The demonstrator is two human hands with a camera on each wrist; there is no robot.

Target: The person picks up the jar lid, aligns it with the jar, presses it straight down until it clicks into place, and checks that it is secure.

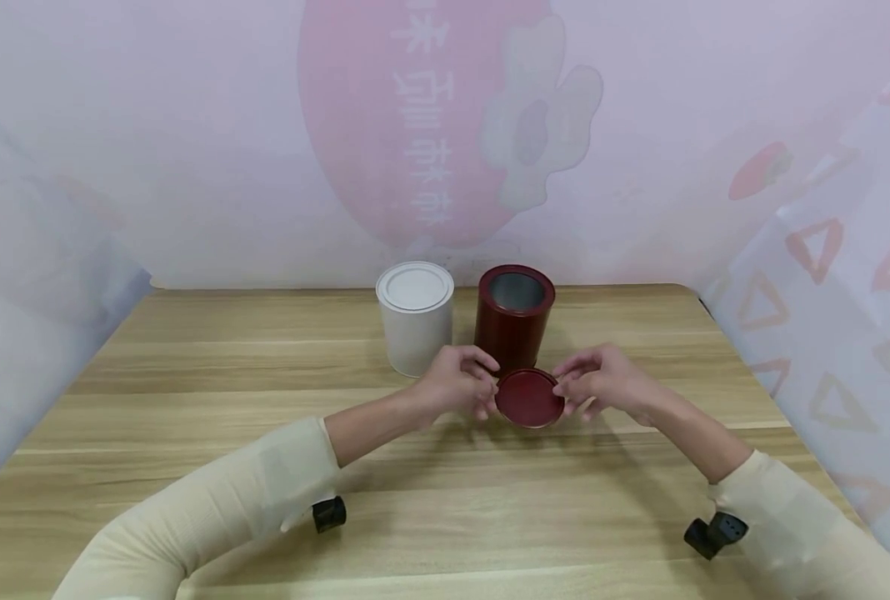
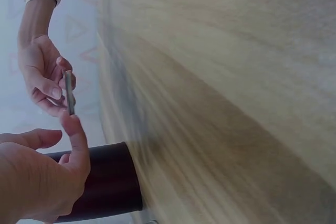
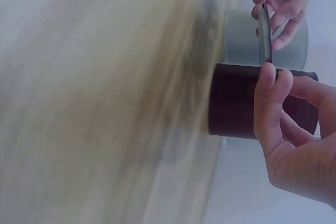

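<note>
left hand (image 1: 456,385): fingers pinching red lid (image 1: 529,398) at left edge | right hand (image 1: 602,385): fingers pinching right edge | lid: held above desk (image 1: 190,433), just before open red tin (image 1: 515,317) | white tin (image 1: 415,317): lidded, left of red tin

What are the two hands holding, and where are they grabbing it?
The round dark red metal lid. The left hand and right hand pinch its opposite edges with their fingers, above the wooden table.
</note>
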